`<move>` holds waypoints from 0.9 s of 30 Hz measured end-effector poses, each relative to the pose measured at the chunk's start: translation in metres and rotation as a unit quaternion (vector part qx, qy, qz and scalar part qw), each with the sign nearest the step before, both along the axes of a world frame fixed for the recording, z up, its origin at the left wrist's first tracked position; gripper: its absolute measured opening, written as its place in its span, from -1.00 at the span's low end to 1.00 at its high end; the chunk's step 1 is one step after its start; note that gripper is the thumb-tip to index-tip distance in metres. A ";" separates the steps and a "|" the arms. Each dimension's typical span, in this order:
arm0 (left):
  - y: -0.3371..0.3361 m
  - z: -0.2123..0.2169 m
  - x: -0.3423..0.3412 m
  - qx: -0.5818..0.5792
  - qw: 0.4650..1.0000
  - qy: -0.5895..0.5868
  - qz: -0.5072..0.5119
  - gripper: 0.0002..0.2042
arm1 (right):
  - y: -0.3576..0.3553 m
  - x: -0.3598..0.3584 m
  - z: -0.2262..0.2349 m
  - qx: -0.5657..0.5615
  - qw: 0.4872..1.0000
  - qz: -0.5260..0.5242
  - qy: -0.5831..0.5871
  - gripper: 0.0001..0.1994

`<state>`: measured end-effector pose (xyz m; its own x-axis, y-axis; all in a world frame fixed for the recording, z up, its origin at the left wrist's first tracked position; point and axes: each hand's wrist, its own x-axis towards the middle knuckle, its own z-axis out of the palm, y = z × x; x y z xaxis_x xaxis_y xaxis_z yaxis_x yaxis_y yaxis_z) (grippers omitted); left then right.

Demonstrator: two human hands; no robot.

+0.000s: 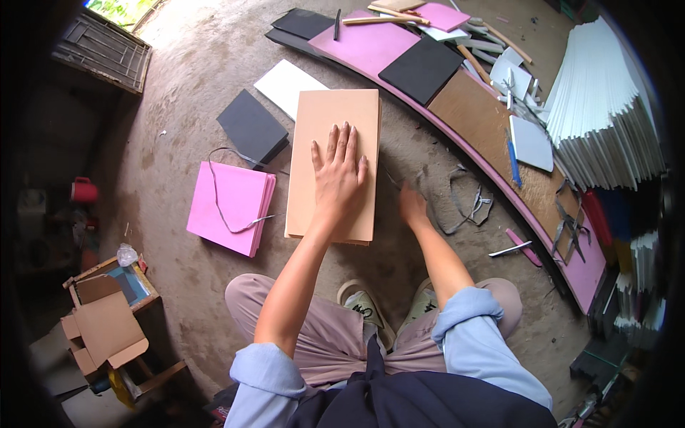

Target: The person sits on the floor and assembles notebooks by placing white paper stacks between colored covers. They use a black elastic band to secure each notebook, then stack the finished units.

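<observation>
My left hand (340,175) lies flat on a tall stack of tan rectangular sheets (335,110), its fingers spread and pointing away from me. Just right of the stack, low near the floor, is my right hand (412,205). Its fingers are smeared and in shadow, so what they grip, if anything, does not show. Blurred grey strip ends run close by it. To the left sits a pink stack of sheets (227,203) with a thin grey strip (216,187) looped loosely over it. Behind that are a dark grey stack (251,125) and a white sheet stack (284,85).
A long curved-looking board (464,110) with pink, black and brown sheets runs along the right. On it lie scissors (571,227), a blue cutter (514,162) and offcuts. Grey strips (467,207) litter the floor. White sheets (599,100) are piled far right; a cardboard box (110,321) stands lower left.
</observation>
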<state>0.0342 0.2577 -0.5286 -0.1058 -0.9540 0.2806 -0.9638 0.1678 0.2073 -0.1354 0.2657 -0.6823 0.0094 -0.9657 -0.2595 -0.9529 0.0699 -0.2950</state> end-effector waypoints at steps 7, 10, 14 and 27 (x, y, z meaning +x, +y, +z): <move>-0.002 -0.005 0.019 -0.033 0.976 0.215 -0.003 -0.56 | -0.053 -0.030 0.115 0.075 0.986 0.131 0.071 -0.76; 0.000 0.005 0.035 -0.093 0.850 0.518 0.008 -0.67 | -0.073 -0.025 0.178 -0.007 0.988 0.151 0.009 -0.70; 0.022 0.022 0.073 -0.178 0.822 0.531 0.106 -0.74 | -0.072 0.026 0.262 -0.008 0.988 0.150 -0.041 -0.68; 0.056 -0.066 0.211 -0.026 0.822 0.525 0.221 -0.82 | -0.028 0.167 0.148 -0.376 0.912 0.166 0.003 -0.86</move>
